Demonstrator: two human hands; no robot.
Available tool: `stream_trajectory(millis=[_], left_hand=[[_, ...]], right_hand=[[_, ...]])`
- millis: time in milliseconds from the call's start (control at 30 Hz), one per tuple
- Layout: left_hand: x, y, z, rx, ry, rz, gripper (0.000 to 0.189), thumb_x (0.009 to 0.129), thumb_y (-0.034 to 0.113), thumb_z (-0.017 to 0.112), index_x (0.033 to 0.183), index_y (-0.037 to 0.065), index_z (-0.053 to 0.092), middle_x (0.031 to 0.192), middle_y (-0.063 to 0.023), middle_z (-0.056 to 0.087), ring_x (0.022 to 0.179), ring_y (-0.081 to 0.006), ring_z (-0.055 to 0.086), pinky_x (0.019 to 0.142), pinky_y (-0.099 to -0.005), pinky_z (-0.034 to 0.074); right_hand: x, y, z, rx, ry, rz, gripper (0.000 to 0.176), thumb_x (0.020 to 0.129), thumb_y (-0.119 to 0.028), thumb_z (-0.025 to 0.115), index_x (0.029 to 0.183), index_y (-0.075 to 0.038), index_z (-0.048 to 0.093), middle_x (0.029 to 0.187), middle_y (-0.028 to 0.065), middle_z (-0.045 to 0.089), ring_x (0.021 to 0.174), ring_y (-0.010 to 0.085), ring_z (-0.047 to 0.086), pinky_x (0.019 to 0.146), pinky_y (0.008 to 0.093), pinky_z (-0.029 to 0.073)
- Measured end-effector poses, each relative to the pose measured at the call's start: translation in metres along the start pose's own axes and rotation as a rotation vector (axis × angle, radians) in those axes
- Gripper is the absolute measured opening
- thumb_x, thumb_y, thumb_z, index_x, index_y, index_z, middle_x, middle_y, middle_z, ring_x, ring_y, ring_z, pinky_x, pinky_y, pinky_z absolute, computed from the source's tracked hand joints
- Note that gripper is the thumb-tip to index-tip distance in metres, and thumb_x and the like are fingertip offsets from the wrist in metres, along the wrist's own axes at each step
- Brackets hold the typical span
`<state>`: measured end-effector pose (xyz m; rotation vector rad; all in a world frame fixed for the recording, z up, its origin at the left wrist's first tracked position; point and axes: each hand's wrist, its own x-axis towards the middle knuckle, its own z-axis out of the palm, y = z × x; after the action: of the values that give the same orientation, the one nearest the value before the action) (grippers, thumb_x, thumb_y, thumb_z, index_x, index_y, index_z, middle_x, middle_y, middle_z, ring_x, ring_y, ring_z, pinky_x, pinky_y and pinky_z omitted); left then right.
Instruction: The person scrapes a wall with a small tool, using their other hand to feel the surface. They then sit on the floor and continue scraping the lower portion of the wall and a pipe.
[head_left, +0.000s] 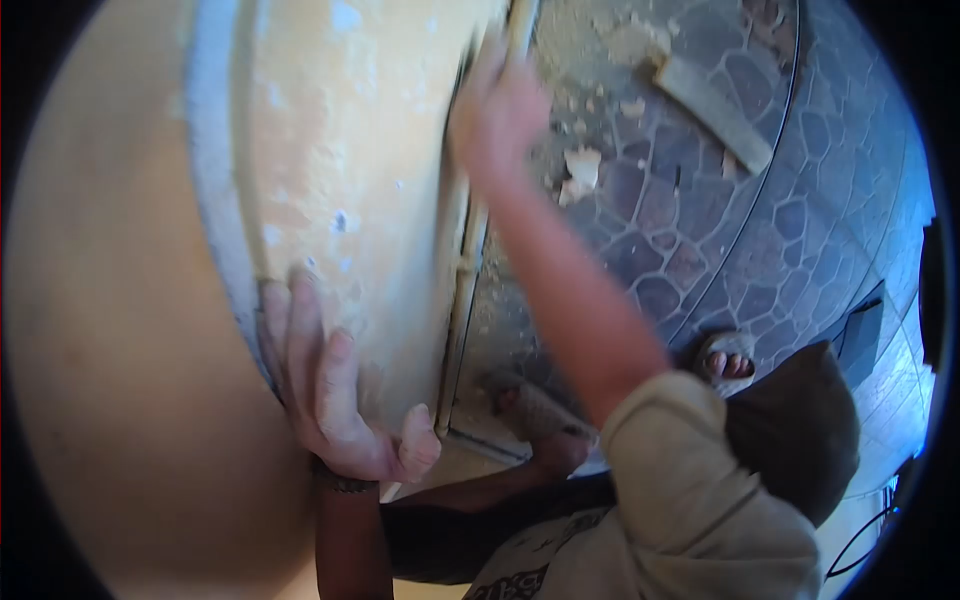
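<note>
Left hand [335, 400] presses flat, fingers spread, on the flaking yellow wall [350, 150]. Right hand [495, 110] is at the wall's edge (too blurred to tell its grip), above plaster crumbs [580, 172] on the paved floor [700, 240].

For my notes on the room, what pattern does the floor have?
The floor has irregular purplish-grey stone shapes with pale joints; the head view shows it.
</note>
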<state>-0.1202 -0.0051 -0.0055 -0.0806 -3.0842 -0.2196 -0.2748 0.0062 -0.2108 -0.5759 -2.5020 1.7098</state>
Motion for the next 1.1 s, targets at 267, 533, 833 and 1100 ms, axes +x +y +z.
stream_trajectory(millis=[267,533,833,1100], left_hand=[[-0.003,0.002,0.000,-0.005,-0.029,-0.014,0.067,0.086,0.040,0.048,0.138,0.002,0.031,0.131,-0.0379,0.044,0.123,-0.0556,0.041,0.102,-0.0667,0.027],[-0.001,0.001,0.001,0.005,-0.027,0.002,0.066,0.086,0.038,0.046,0.138,0.001,0.029,0.130,-0.0382,0.044,0.120,-0.0550,0.044,0.103,-0.0667,0.027],[0.001,0.002,-0.004,-0.013,-0.043,-0.002,0.066,0.084,0.037,0.048,0.136,0.002,0.029,0.133,-0.0368,0.042,0.120,-0.0537,0.045,0.102,-0.0684,0.027],[0.000,0.004,-0.006,0.008,-0.053,-0.036,0.063,0.087,0.038,0.046,0.135,0.001,0.030,0.132,-0.0369,0.043,0.121,-0.0553,0.043,0.102,-0.0667,0.029]], right_hand=[[0.010,0.028,0.010,-0.029,0.063,-0.184,0.034,0.092,-0.026,0.060,0.066,-0.007,0.051,0.059,0.0155,0.054,0.045,0.0341,0.052,0.043,0.0429,0.041],[-0.013,0.032,0.006,-0.048,0.061,-0.194,0.034,0.093,-0.027,0.058,0.067,-0.006,0.052,0.059,0.0181,0.054,0.045,0.0337,0.052,0.042,0.0419,0.041],[0.011,0.015,0.012,0.117,0.048,-0.236,0.034,0.097,-0.027,0.051,0.071,-0.004,0.053,0.062,0.0184,0.054,0.054,0.0360,0.054,0.050,0.0434,0.041],[-0.145,0.034,-0.061,0.180,-0.068,-0.080,0.013,0.091,-0.007,0.060,0.101,0.001,0.061,0.079,0.0147,0.061,0.072,0.0303,0.060,0.072,0.0381,0.049]])
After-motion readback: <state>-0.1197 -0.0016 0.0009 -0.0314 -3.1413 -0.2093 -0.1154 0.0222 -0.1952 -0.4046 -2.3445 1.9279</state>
